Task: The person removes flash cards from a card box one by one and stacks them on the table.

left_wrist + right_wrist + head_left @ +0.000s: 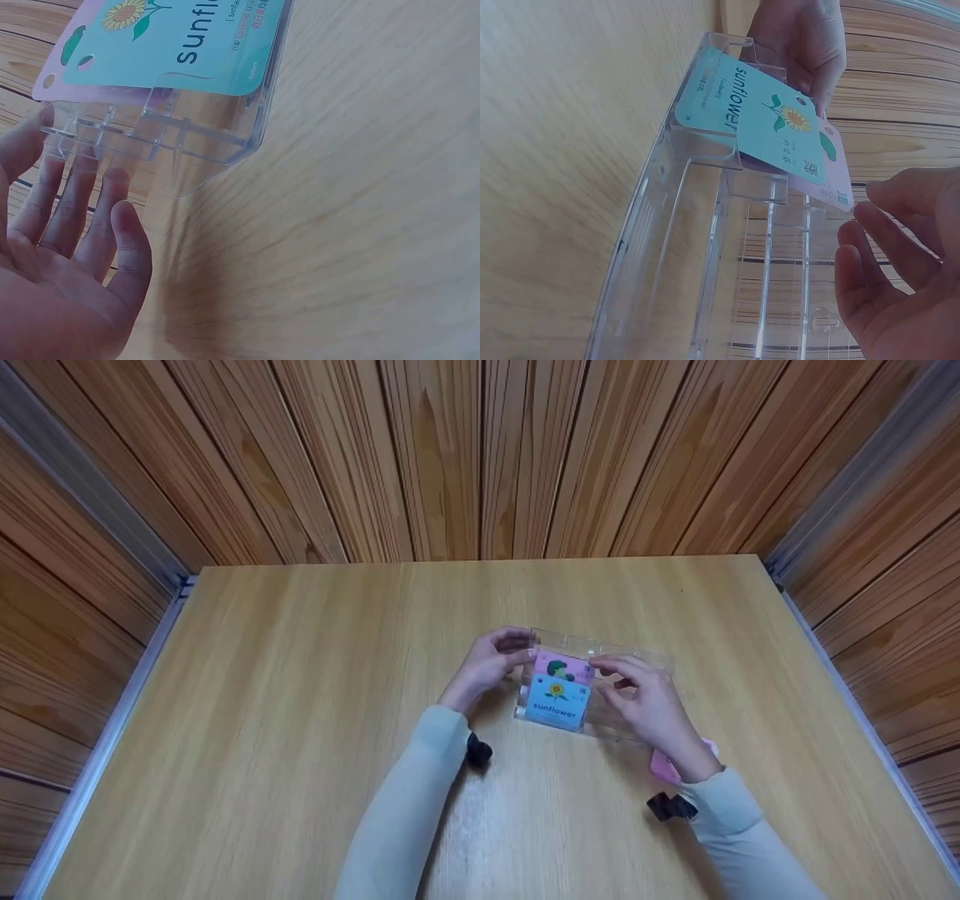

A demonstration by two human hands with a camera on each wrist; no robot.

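Note:
A clear plastic tiered rack (622, 721) stands on the table, its compartments stepped one behind another. At its left end a blue sunflower card (556, 703) stands in front, overlapping a pink card (576, 666) with a green picture behind it. My left hand (486, 662) is at the rack's left end; in the left wrist view its thumb (26, 142) reaches the pink card's corner, and the other fingers extend loosely beside the plastic. From the right, my right hand (646, 701) touches the pink card's lower corner with a fingertip (864, 212), its fingers gently bent.
Another pink item (664, 766) lies on the table, partly hidden beneath the right wrist. The wooden tabletop (315, 697) ends at a wood-panelled wall (450, 457), with metal rails (112, 735) along the sides. The rack's right compartments (731, 285) hold no cards.

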